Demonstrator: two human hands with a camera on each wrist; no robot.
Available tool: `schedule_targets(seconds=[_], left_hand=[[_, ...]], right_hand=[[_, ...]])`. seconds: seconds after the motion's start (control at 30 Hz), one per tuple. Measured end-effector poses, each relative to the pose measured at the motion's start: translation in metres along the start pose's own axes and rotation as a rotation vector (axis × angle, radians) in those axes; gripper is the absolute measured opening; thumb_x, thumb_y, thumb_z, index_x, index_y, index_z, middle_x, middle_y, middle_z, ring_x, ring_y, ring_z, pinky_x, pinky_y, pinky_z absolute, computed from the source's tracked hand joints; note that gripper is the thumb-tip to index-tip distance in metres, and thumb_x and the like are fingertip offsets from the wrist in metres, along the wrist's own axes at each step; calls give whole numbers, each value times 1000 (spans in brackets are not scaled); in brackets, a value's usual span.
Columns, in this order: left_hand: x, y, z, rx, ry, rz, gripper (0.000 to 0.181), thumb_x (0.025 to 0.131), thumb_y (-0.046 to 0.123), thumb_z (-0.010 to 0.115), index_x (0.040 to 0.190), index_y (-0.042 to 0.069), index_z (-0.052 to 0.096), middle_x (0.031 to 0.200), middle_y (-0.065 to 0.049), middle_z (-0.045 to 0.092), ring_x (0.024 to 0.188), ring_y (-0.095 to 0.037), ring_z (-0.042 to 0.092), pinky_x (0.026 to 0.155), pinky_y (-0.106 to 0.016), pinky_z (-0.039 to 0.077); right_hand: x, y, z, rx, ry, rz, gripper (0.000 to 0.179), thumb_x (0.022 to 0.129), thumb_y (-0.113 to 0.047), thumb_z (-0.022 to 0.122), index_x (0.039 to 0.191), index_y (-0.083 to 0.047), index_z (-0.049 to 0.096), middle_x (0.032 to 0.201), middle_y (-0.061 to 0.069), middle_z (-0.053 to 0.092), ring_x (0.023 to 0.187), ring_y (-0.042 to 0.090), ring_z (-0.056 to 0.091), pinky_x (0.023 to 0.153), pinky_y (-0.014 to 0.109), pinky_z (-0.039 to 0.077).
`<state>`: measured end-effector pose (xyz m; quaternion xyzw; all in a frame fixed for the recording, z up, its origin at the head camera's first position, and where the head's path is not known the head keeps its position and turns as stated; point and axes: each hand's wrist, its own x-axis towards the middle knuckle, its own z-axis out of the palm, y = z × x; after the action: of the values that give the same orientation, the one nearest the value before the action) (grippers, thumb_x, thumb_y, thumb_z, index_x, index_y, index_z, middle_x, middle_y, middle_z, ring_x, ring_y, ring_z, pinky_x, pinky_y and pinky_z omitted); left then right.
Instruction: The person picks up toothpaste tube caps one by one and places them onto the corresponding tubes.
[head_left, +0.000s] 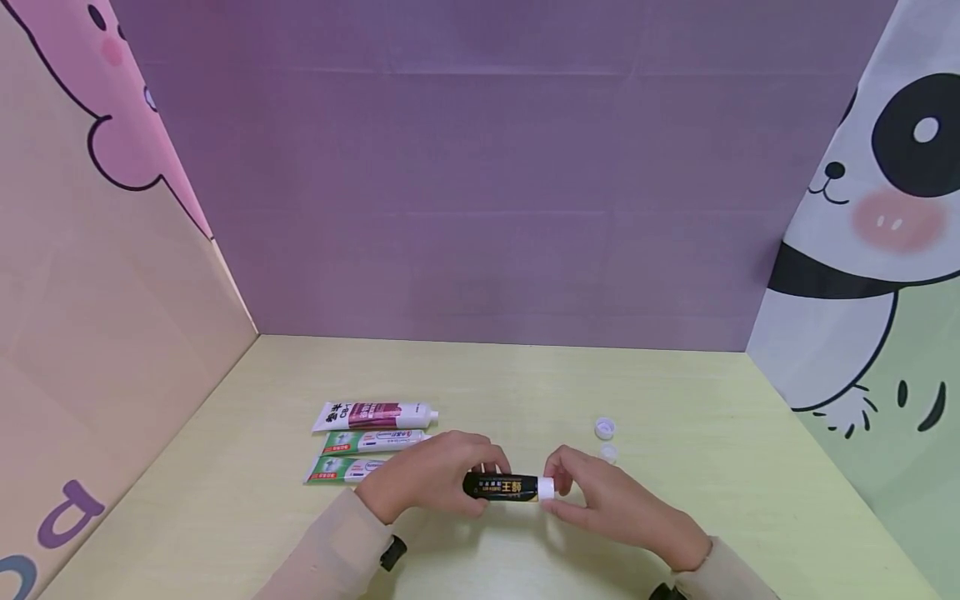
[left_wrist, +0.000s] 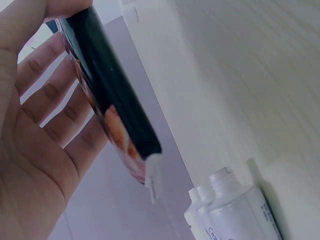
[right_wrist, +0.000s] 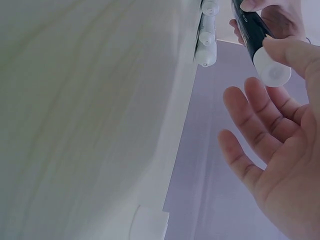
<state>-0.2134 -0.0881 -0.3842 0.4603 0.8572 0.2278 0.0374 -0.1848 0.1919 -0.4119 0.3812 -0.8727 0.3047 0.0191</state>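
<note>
In the head view, the black tube [head_left: 501,487] is held level above the near middle of the counter [head_left: 705,417], its cap [head_left: 546,488] pointing right. The left hand [head_left: 431,473] has the body between thumb and bent fingers, which probably steadies the tube while leaving the cap end free. The right hand [head_left: 603,498] comes in from the other side, thumb and forefinger curved in a small pinch at the cap. Left of centre, a maroon tube [head_left: 378,416] and two green tubes [head_left: 371,442] lie in a row, necks all facing right, likely lined up for order; two loose caps [head_left: 604,428] sit apart on the right, near the right hand. The left wrist view shows the left thumb over the black tube and the other fingers spread behind it, with the flat tail jutting past the palm and bare necks below. In the right wrist view, the thumb rests on the cap's edge, the remaining fingers loosely bent; whether the forefinger touches the far side is hard to tell here.
</note>
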Motion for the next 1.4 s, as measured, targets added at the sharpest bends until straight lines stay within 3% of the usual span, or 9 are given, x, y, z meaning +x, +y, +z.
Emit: schedule_targets(seconds=[0.3,0.63,0.83,1.03,1.2,1.4], left_hand=[[0,1,-1,-11,-10,-17,31,80,12,79,109,20,70,93,15,60,77,-2,54,73,-18,47],[1,2,-2,-1,1,13,28,83,12,79,109,19,71,96,12,63,83,-3,55,78,-19,47],[0,1,-2,-14,7,-2,29,81,12,80,108,19,73,95,14,63,81,-2,55,77,-19,48],[1,-1,-1,6,18,13,31,79,9,80,107,18,73,95,15,63,81,-1,55,77,-18,47],[2,-2,0,13,16,14,31,79,10,80,108,18,73,95,15,63,81,0,55,76,-17,47],[2,-3,1,-1,14,22,32,80,13,80,110,17,73,98,14,64,82,0,55,76,-17,47]], right_hand=[[-1,-2,-1,-6,-63,32,16,104,-38,53,107,-22,52,90,-16,58,79,3,53,67,24,45],[-1,0,1,-21,-110,44,16,107,-36,44,104,-22,53,78,-15,45,70,3,46,62,24,42],[0,1,1,83,-116,68,14,106,-36,48,106,-24,56,90,-12,61,77,3,53,66,26,46],[3,0,1,115,-70,41,23,100,-38,61,117,-24,53,94,-14,63,79,3,57,70,27,48],[5,0,3,119,-30,30,25,94,-28,72,109,-18,55,98,-13,62,88,3,61,80,32,51],[4,1,4,116,4,-24,19,94,-20,72,99,-23,54,95,-15,67,88,3,64,78,34,53]])
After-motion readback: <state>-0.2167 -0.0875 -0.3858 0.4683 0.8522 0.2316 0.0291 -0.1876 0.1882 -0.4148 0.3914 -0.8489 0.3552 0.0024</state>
